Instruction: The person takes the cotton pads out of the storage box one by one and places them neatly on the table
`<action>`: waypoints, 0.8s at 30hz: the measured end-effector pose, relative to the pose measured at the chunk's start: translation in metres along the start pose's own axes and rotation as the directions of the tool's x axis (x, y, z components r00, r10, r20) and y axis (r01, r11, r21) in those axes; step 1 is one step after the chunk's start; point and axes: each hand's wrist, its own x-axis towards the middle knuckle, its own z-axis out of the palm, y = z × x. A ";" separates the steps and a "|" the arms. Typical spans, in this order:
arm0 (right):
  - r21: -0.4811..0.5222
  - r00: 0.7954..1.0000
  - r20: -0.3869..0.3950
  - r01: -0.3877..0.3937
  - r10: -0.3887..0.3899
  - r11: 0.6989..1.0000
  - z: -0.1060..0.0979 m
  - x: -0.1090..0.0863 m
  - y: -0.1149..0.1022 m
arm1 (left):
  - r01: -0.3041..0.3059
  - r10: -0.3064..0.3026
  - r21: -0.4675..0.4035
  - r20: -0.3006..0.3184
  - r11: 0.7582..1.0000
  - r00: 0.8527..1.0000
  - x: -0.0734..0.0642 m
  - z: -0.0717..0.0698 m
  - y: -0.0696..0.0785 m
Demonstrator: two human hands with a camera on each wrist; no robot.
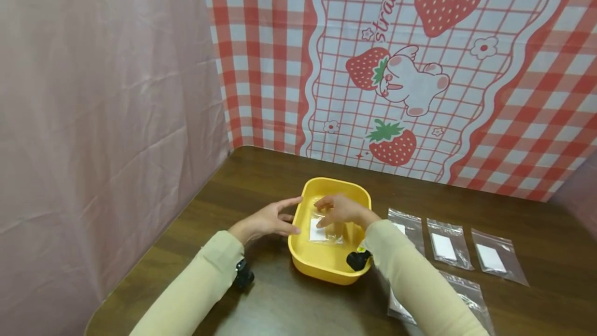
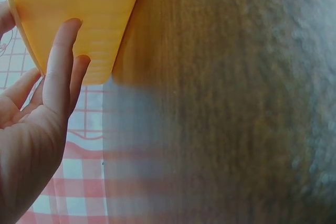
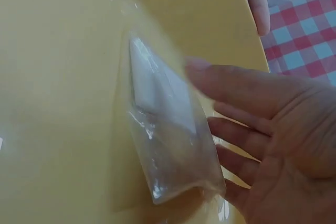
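A yellow plastic bin (image 1: 322,263) stands on the wooden table. My left hand (image 1: 268,220) is at its left side, fingers spread and fairly straight along the outer wall and rim, as the left wrist view also shows. Inside the bin is my right hand (image 1: 342,209), close over a clear plastic bag (image 3: 178,166) with a white rectangular piece (image 3: 157,85) in it. In the right wrist view the thumb stands apart from the bag, while the fingertips lie right at its edge. Another clear wrapper edge shows near the top of that view.
Right of the bin lie several clear zip bags, among them a middle bag (image 1: 459,248) and a far-right bag (image 1: 510,261), each with a white piece. More bags (image 1: 471,294) lie nearer, partly behind the right sleeve. A strawberry-print cloth (image 1: 392,92) hangs behind the table.
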 end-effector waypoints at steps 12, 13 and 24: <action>-0.174 0.974 0.225 0.051 -0.010 0.983 -0.003 -0.004 0.008 | 0.001 -0.001 -0.013 -0.002 1.000 1.000 0.000 0.000 0.000; -0.187 0.973 0.228 0.068 -0.024 0.980 -0.003 -0.003 0.008 | 0.002 -0.002 -0.013 -0.002 1.000 1.000 0.000 0.000 0.000; -0.241 0.969 0.178 0.210 -0.170 0.947 -0.005 -0.002 0.009 | 0.000 0.000 -0.014 0.003 1.000 1.000 -0.001 0.000 0.002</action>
